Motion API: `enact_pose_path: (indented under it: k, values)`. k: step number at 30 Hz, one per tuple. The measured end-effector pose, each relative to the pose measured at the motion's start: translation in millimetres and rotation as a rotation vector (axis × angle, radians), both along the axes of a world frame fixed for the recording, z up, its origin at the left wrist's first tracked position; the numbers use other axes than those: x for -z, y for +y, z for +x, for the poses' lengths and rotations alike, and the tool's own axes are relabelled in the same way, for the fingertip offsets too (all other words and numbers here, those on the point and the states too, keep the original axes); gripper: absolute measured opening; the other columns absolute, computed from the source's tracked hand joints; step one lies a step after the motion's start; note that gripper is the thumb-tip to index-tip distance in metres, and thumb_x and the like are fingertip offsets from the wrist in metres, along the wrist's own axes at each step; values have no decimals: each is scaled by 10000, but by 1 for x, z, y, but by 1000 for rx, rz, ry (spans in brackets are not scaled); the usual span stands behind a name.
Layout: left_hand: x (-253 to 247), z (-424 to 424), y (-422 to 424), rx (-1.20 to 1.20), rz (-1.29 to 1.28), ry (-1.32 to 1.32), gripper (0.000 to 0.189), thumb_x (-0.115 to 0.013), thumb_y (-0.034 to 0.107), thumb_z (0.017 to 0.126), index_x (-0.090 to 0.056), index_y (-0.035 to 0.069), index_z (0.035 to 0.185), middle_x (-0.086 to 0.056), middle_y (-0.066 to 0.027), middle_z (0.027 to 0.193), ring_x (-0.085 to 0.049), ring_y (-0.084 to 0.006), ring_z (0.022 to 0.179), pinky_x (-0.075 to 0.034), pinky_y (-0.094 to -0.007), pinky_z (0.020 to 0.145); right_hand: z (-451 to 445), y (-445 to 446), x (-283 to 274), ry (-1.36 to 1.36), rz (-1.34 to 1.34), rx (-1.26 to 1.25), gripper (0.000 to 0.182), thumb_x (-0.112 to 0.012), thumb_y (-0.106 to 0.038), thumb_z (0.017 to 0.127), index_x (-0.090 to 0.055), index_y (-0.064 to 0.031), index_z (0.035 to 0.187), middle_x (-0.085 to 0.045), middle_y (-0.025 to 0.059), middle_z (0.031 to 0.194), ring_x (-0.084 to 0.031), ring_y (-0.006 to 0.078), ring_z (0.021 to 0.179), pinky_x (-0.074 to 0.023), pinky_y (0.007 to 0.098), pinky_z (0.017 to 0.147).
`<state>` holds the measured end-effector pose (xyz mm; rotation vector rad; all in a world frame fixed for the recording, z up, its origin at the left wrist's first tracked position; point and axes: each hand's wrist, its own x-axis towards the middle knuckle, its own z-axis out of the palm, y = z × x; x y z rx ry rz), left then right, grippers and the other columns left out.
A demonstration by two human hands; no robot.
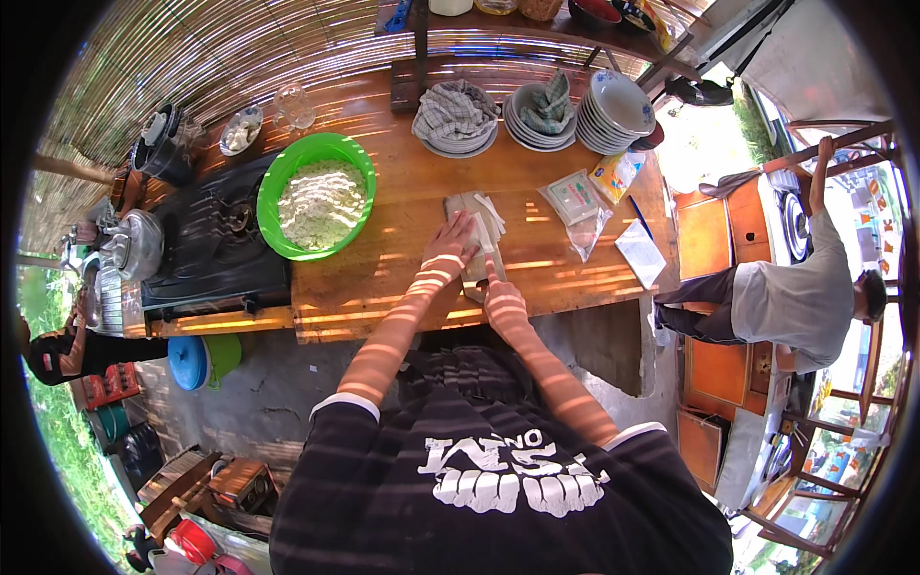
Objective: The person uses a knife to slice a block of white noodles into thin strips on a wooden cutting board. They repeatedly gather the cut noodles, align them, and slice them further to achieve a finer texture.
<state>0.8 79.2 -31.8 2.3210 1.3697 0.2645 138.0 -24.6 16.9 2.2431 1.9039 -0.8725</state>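
A small wooden cutting board (473,270) lies on the wooden table before me. My left hand (453,244) presses down on a pale, flat piece of food (483,234) on this board. Thin white strips (491,211) fan out just beyond the fingertips. From the right, my right hand (504,302) grips what looks like a knife, its index finger stretched along the top. Most of the knife is hidden by the hand, and its blade is hard to tell from the pale piece.
Left of the board stands a green basin (368,205) of white, crumbly food beside a black gas stove (194,244) and metal kettle (136,248). Stacked bowls (611,115) and cloth-topped plates (456,122) line the back. Plastic packets (575,205) and a notepad (641,253) lie right. Two people stand farther off.
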Motion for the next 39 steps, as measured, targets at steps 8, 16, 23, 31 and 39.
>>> enact_pose_path:
  k: [8, 16, 23, 31, 39]
  values:
    - [-1, -1, -3, 10, 8, -12, 659, -589, 379, 894, -358, 127, 1457, -242, -41, 1566, -198, -192, 1449, -228, -369, 1154, 4, -44, -6, -53, 79, -7, 746, -543, -122, 876, -186, -203, 1526, -652, 191, 800, -682, 314, 796, -560, 428, 711]
    - [16, -12, -2, -38, -12, -121, 675, -610, 335, 886, -347, 94, 1460, -230, -71, 1568, -195, -206, 1449, -238, -381, 1152, 5, -32, -5, 80, 370, -1, 698, -546, -115, 878, -241, -128, 1505, -644, 177, 786, -638, 354, 768, -528, 447, 737]
    - [0, -10, -1, 5, -10, 32, 695, -625, 293, 871, -335, 73, 1464, -222, -66, 1572, -186, -198, 1453, -236, -375, 1155, -15, 32, -13, 89, 94, 25, 830, -587, -146, 846, -120, -191, 1531, -681, 226, 951, -668, 373, 895, -534, 453, 768]
    - [5, -10, -2, -3, 11, 26, 732, -644, 263, 848, -314, 67, 1471, -238, -68, 1567, -199, -207, 1449, -232, -378, 1156, -23, 49, -9, 133, 104, 36, 751, -567, -180, 873, -182, -181, 1518, -677, 213, 983, -663, 364, 905, -523, 448, 787]
    - [-4, -10, -2, 1, -19, -6, 719, -631, 258, 844, -327, 53, 1462, -252, -83, 1560, -201, -227, 1449, -238, -388, 1152, -20, 56, 11, 179, 214, 12, 688, -514, -131, 894, -208, -153, 1510, -667, 245, 856, -650, 404, 842, -514, 474, 714]
